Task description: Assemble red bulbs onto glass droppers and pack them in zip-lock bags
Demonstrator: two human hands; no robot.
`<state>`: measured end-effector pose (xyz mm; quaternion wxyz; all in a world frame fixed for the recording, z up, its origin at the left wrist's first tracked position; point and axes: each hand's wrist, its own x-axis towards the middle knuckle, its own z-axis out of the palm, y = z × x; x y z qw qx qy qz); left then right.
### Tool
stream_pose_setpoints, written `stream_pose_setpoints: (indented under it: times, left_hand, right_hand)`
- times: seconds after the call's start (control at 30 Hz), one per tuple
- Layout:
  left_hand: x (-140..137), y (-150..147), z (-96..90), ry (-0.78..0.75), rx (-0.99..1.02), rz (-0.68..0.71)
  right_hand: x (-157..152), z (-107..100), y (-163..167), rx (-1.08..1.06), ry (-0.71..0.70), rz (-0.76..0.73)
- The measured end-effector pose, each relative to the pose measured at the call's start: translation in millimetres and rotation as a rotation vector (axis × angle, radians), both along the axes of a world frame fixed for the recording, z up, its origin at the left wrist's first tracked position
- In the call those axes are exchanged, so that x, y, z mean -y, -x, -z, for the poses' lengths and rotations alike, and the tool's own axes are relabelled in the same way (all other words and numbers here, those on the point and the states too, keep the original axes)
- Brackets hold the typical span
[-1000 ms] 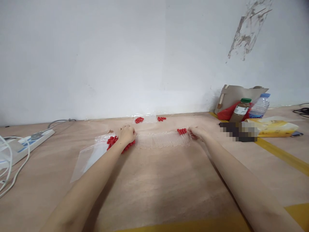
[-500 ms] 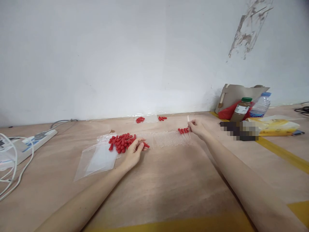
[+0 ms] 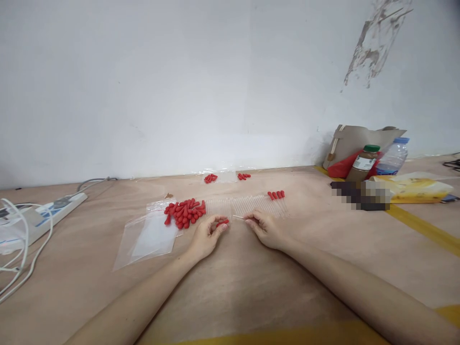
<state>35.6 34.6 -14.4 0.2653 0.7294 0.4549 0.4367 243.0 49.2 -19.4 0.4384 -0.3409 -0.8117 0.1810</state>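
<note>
My left hand [image 3: 210, 235] pinches a red rubber dropper bulb [image 3: 223, 223] between thumb and fingers. Facing it a short gap away, my right hand [image 3: 264, 228] grips a thin clear dropper tube [image 3: 237, 217], whose end points at the bulb. Behind both hands lies a row of clear dropper tubes [image 3: 247, 206], side by side. At the row's right end, several tubes wear red bulbs [image 3: 276, 195]. Left of my left hand, a pile of loose red bulbs [image 3: 185, 213] rests partly on a clear plastic bag [image 3: 153, 237].
Two small groups of red bulbs [image 3: 211, 178] lie near the wall by a clear bag. A power strip [image 3: 53, 215] with white cables is at left. At right stand a grey bag [image 3: 350, 136], a green-capped bottle [image 3: 364, 163], a clear bottle [image 3: 393, 155] and a yellow tissue pack [image 3: 413, 187].
My right hand has come left and nearer from the capped end of the row, bringing a tube. My left hand has shifted slightly right with its bulb.
</note>
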Motion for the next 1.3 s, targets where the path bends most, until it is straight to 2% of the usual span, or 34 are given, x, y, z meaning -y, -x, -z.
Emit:
stream_pose_setpoints:
  times: [0.2,0.5,0.63,0.77,0.97,1.17,1.23,1.3]
  left_hand:
    - [1.5,0.5,-4.7,-0.127,-0.161,0.028]
    - [2.6,0.4,-0.3,-0.046,-0.112,0.083]
    - [4.2,0.3,0.9,-0.065,-0.131,0.078]
    - [6.9,0.7,0.7,-0.098,-0.142,0.141]
    - [10.3,1.0,-0.1,-0.167,-0.214,0.188]
    - [13.4,-0.7,-4.2,-0.213,-0.266,0.195]
    - [13.3,-1.0,-4.6,-0.219,-0.273,0.2]
    - [12.7,-1.0,-3.8,-0.217,-0.272,0.187]
  right_hand:
    - [3.7,-3.2,4.5,0.06,-0.002,-0.072]
    - [4.6,-2.8,4.8,0.093,0.039,-0.088]
    - [3.8,-2.2,3.5,0.122,0.071,-0.097]
    - [3.9,-4.0,0.7,0.188,0.087,-0.109]
    - [3.5,-7.1,-5.1,0.311,0.002,-0.138]
    - [7.4,-8.2,-6.3,0.418,-0.06,-0.057]
    - [9.0,-8.7,-4.9,0.411,-0.036,-0.046]
    - [9.6,-9.0,-3.1,0.383,0.049,-0.051]
